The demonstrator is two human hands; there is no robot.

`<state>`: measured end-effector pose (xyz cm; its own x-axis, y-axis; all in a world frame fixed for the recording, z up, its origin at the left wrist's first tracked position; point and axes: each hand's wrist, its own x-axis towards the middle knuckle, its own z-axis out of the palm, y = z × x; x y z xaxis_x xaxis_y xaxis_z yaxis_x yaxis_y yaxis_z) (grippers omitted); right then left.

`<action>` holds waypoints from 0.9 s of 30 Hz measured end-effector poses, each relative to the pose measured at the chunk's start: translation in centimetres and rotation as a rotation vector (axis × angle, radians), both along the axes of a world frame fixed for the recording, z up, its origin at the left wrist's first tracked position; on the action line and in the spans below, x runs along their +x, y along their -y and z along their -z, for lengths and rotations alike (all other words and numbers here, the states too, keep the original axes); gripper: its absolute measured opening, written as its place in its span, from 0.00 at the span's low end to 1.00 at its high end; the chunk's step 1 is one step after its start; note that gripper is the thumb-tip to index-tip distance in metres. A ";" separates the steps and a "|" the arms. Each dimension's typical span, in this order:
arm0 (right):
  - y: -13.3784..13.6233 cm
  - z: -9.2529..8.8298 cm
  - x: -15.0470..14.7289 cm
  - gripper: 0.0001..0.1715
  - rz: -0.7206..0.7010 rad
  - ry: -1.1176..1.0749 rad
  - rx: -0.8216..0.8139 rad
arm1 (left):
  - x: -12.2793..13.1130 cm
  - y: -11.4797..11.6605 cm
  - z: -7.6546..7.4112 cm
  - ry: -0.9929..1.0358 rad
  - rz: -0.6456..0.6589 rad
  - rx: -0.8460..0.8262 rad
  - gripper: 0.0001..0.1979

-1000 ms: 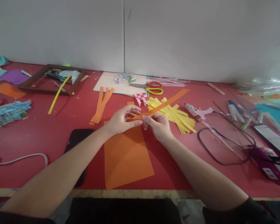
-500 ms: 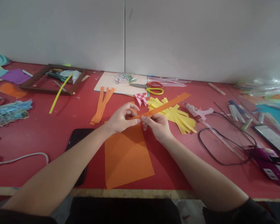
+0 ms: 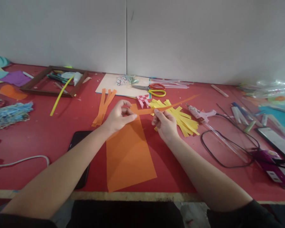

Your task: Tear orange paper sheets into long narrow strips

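A long orange paper strip [image 3: 180,102] runs out to the right, blurred at its far end. My right hand [image 3: 165,125] pinches it between thumb and fingers. My left hand [image 3: 120,118] is beside the strip's left end, its fingers curled loosely and its thumb stretched apart from them. Under my hands an orange paper sheet [image 3: 129,158] lies on the red table. Several cut orange strips [image 3: 103,107] rest left of the sheet, and a pile of yellow paper strips [image 3: 184,120] is behind my right hand. A pink-and-white woven paper piece [image 3: 142,101] lies beyond.
Scissors [image 3: 156,90] lie on a pale board [image 3: 106,85] at the back. To the right is a pink glue gun [image 3: 200,113] with its looping black cable. A black phone [image 3: 79,139] is partly under my left forearm. A brown frame [image 3: 41,82] stands at back left.
My hands have moved apart. The left thumb and fingers have opened away from the strip, while the right hand keeps hold of it, slightly farther right.
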<state>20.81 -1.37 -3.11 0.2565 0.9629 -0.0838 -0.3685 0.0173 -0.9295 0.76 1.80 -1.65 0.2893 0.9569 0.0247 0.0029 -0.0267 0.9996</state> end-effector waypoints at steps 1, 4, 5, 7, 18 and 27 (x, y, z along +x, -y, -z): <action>-0.2 0.0 0.1 0.26 0.021 -0.007 0.009 | -0.1 -0.2 0.1 0.024 -0.017 0.000 0.21; -0.3 0.1 0.2 0.26 0.019 0.017 0.031 | -0.2 -0.5 0.3 0.057 -0.081 0.067 0.18; -0.3 0.2 0.2 0.25 -0.004 0.039 0.033 | -0.2 -0.5 0.3 0.052 -0.097 0.106 0.17; 0.0 0.4 -0.1 0.24 -0.076 0.094 0.043 | 0.0 -0.3 0.2 0.007 -0.075 0.171 0.15; 1.1 0.6 -0.6 0.20 -0.241 0.270 0.123 | 0.5 0.9 -1.0 -0.202 0.134 0.120 0.15; 1.0 0.6 -0.6 0.20 -0.181 0.172 0.109 | 0.5 1.1 -1.2 -0.226 0.115 0.129 0.16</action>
<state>20.21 -2.32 -3.67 0.0812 0.9953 0.0532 -0.2117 0.0694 -0.9749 1.26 0.75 -0.42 0.4076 0.9108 0.0664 0.2147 -0.1663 0.9624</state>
